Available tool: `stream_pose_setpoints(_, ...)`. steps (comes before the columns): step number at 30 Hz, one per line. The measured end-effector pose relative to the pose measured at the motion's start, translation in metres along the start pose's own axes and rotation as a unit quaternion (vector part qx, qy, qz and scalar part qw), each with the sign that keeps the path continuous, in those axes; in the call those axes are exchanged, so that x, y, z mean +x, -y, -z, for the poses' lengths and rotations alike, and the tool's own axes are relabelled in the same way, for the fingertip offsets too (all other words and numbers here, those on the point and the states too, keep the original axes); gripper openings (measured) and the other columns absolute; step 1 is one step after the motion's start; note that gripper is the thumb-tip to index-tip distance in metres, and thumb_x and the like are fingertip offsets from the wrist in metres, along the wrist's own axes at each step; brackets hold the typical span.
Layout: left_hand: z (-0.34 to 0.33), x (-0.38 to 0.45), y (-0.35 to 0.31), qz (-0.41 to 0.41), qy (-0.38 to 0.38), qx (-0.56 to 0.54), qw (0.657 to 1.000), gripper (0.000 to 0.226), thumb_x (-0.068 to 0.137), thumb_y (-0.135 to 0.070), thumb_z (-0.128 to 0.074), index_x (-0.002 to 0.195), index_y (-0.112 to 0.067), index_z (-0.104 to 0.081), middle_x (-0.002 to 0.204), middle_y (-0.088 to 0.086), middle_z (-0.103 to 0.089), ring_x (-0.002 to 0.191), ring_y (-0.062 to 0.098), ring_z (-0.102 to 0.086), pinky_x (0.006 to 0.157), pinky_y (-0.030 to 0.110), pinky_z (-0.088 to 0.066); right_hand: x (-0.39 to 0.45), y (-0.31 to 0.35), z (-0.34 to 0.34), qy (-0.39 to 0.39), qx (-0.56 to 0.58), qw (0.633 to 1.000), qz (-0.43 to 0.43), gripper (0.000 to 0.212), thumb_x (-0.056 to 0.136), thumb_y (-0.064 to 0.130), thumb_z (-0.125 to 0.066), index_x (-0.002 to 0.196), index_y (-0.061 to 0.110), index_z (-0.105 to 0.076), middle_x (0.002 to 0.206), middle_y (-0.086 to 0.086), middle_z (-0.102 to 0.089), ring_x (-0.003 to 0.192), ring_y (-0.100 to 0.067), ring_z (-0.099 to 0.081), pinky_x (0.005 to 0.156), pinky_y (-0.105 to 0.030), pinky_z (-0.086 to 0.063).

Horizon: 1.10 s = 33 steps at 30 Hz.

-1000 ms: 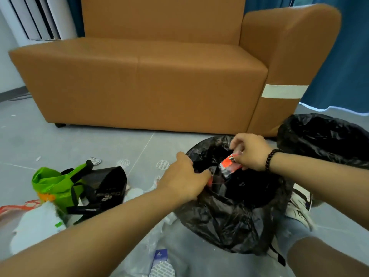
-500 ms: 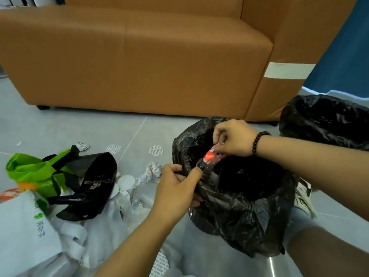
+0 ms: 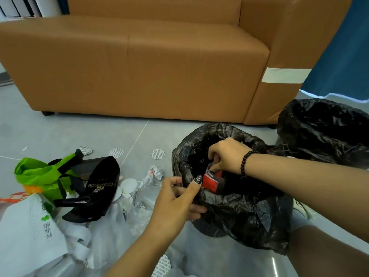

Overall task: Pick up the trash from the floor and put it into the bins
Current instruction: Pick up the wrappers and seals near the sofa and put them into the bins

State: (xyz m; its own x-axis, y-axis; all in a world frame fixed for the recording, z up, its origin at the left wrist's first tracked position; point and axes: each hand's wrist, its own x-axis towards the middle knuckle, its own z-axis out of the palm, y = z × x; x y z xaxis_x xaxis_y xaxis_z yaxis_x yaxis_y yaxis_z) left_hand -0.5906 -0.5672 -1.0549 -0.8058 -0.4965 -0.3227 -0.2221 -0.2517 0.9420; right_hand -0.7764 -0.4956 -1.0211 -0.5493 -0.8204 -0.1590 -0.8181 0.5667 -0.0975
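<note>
A bin lined with a black bag (image 3: 245,214) stands on the floor in front of me. My left hand (image 3: 177,198) grips the near left edge of that liner, thumb over the rim. My right hand (image 3: 225,154) reaches down into the bin's mouth and pinches a red and black wrapper (image 3: 212,179) just inside the rim. A second black-lined bin (image 3: 323,132) stands at the right. Loose trash lies on the floor to the left: a green bag (image 3: 38,172), a black paper bag (image 3: 97,186), a white paper bag (image 3: 26,234) and crumpled paper (image 3: 154,172).
A brown sofa (image 3: 151,62) fills the back of the view, close behind the bins. Round white mesh discs (image 3: 157,153) lie on the grey tiled floor. Clear plastic film (image 3: 123,222) covers the floor under my left arm. A blue curtain (image 3: 347,58) hangs at the right.
My right hand has pushed the red wrapper lower, from above the rim to inside the bin's mouth. My left hand has shifted along the liner's near edge and keeps hold of it.
</note>
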Motion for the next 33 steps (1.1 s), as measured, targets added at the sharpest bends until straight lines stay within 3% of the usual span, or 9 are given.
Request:
stream_pose_setpoints(7, 0.024, -0.006, 0.009, 0.015, -0.045, -0.052, 0.997, 0.016, 0.093, -0.027, -0.055, 0.107, -0.022, -0.048, 0.098, 0.013, -0.065, 0.068, 0.030, -0.072, 0.057, 0.031, -0.058, -0.009, 0.001, 0.012, -0.013, 0.017, 1.000, 0.015, 0.024, 0.094, 0.031, -0.056, 0.096, 0.013, -0.073, 0.093, 0.001, -0.072, 0.074, -0.010, -0.063, 0.072, -0.022, -0.050)
stream_pose_setpoints(12, 0.055, -0.013, 0.020, 0.052, -0.091, -0.027, 0.994, 0.009, 0.097, -0.022, -0.051, 0.105, -0.018, -0.050, 0.096, 0.012, -0.068, 0.068, 0.026, -0.072, 0.060, 0.031, -0.054, -0.031, 0.010, 0.038, -0.101, 0.062, 0.993, 0.001, 0.019, 0.092, 0.021, -0.057, 0.089, 0.014, -0.074, 0.091, 0.002, -0.073, 0.079, -0.015, -0.066, 0.078, -0.031, -0.054)
stream_pose_setpoints(17, 0.090, -0.035, 0.038, 0.089, -0.121, 0.025, 0.988, 0.014, 0.093, -0.011, -0.053, 0.107, -0.012, -0.053, 0.095, 0.010, -0.069, 0.077, 0.024, -0.071, 0.065, 0.030, -0.053, -0.074, 0.065, 0.085, -0.224, 0.130, 0.964, 0.068, 0.015, 0.089, 0.019, -0.060, 0.081, 0.017, -0.072, 0.071, 0.015, -0.064, 0.068, 0.001, -0.058, 0.062, -0.004, -0.041)
stream_pose_setpoints(19, 0.099, -0.046, 0.050, 0.104, -0.121, 0.042, 0.986, 0.014, 0.092, -0.007, -0.052, 0.106, -0.009, -0.055, 0.095, 0.011, -0.070, 0.080, 0.023, -0.070, 0.066, 0.030, -0.053, -0.090, 0.091, 0.091, -0.233, 0.147, 0.956, 0.104, 0.014, 0.088, 0.020, -0.060, 0.078, 0.019, -0.071, 0.071, 0.020, -0.062, 0.066, 0.004, -0.058, 0.060, -0.002, -0.040)
stream_pose_setpoints(21, 0.103, -0.051, 0.062, 0.120, -0.121, 0.056, 0.984, 0.015, 0.091, -0.006, -0.053, 0.105, -0.008, -0.056, 0.095, 0.011, -0.070, 0.081, 0.023, -0.070, 0.069, 0.032, -0.053, -0.099, 0.112, 0.082, -0.217, 0.140, 0.956, 0.139, 0.014, 0.087, 0.021, -0.060, 0.079, 0.019, -0.071, 0.072, 0.019, -0.061, 0.066, 0.003, -0.059, 0.064, -0.005, -0.042)
stream_pose_setpoints(25, 0.111, -0.063, 0.084, 0.154, -0.124, 0.063, 0.978, 0.014, 0.089, -0.003, -0.055, 0.102, -0.006, -0.056, 0.098, 0.014, -0.068, 0.078, 0.024, -0.068, 0.068, 0.031, -0.052, -0.107, 0.154, 0.033, -0.167, 0.141, 0.957, 0.192, 0.014, 0.086, 0.023, -0.058, 0.080, 0.019, -0.070, 0.079, 0.008, -0.065, 0.068, -0.005, -0.061, 0.070, -0.028, -0.052)
stream_pose_setpoints(27, 0.114, -0.065, 0.095, 0.162, -0.123, 0.071, 0.976, 0.013, 0.088, -0.005, -0.056, 0.101, -0.008, -0.056, 0.099, 0.014, -0.068, 0.079, 0.023, -0.067, 0.064, 0.029, -0.051, -0.106, 0.167, 0.009, -0.147, 0.173, 0.955, 0.191, 0.013, 0.087, 0.021, -0.058, 0.082, 0.017, -0.069, 0.082, 0.006, -0.065, 0.068, -0.008, -0.061, 0.070, -0.028, -0.052)
stream_pose_setpoints(31, 0.116, -0.064, 0.114, 0.163, -0.113, 0.082, 0.977, 0.014, 0.086, -0.003, -0.057, 0.099, -0.008, -0.054, 0.091, 0.012, -0.066, 0.069, 0.021, -0.063, 0.058, 0.026, -0.046, -0.099, 0.166, -0.056, -0.102, 0.287, 0.950, 0.069, 0.011, 0.085, 0.014, -0.061, 0.087, 0.016, -0.071, 0.078, 0.017, -0.061, 0.064, -0.004, -0.058, 0.067, -0.009, -0.047)
stream_pose_setpoints(33, 0.114, -0.061, 0.124, 0.159, -0.110, 0.096, 0.976, 0.014, 0.083, -0.002, -0.059, 0.095, -0.007, -0.054, 0.081, 0.011, -0.064, 0.063, 0.021, -0.060, 0.055, 0.026, -0.044, -0.096, 0.153, -0.100, -0.037, 0.300, 0.953, -0.035, 0.015, 0.085, 0.015, -0.063, 0.098, 0.016, -0.069, 0.094, 0.007, -0.065, 0.073, -0.001, -0.057, 0.078, -0.012, -0.048)
